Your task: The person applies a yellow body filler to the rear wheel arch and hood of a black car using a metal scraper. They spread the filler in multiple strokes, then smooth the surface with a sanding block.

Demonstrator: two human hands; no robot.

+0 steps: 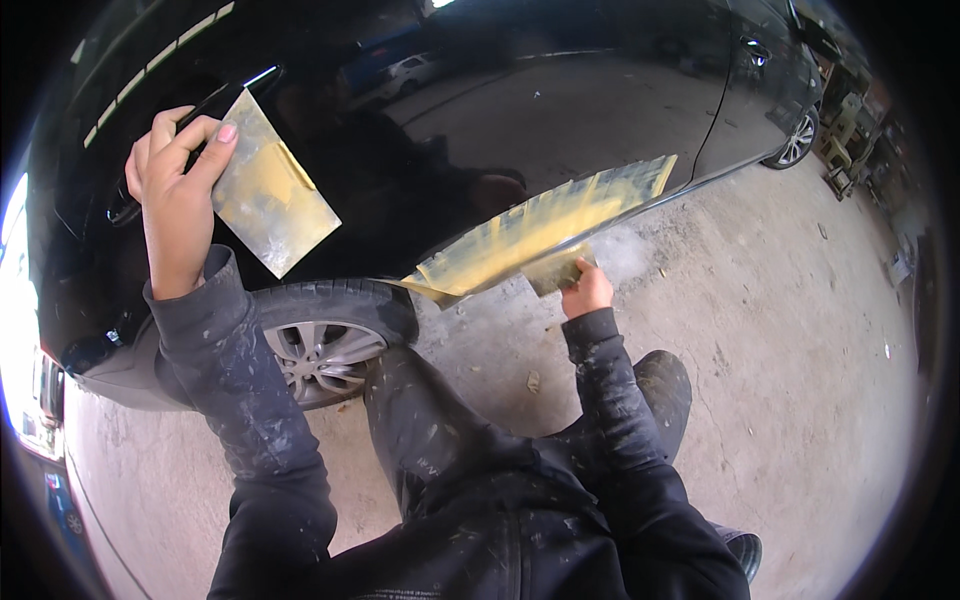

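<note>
My left hand (180,190) is raised at the upper left, fingers gripping a thin, squarish plate (272,190) smeared with yellow paste, in front of the black car body (390,200). My right hand (586,287) holds a smaller flat spreader (545,273) at the lower edge of a long, streaky yellow patch (545,215) on the car's lower side panel. The patch runs from the wheel arch up toward the door seam at the right. Whether the spreader touches the panel I cannot tell. Both dark sleeves carry pale dusty smears.
An alloy wheel (325,355) is just below the patch, with my knee beside it. Another wheel (795,138) is at the upper right. The concrete floor (800,330) extends right, toward cluttered stands (845,140) at the far edge. A bright opening is at the far left.
</note>
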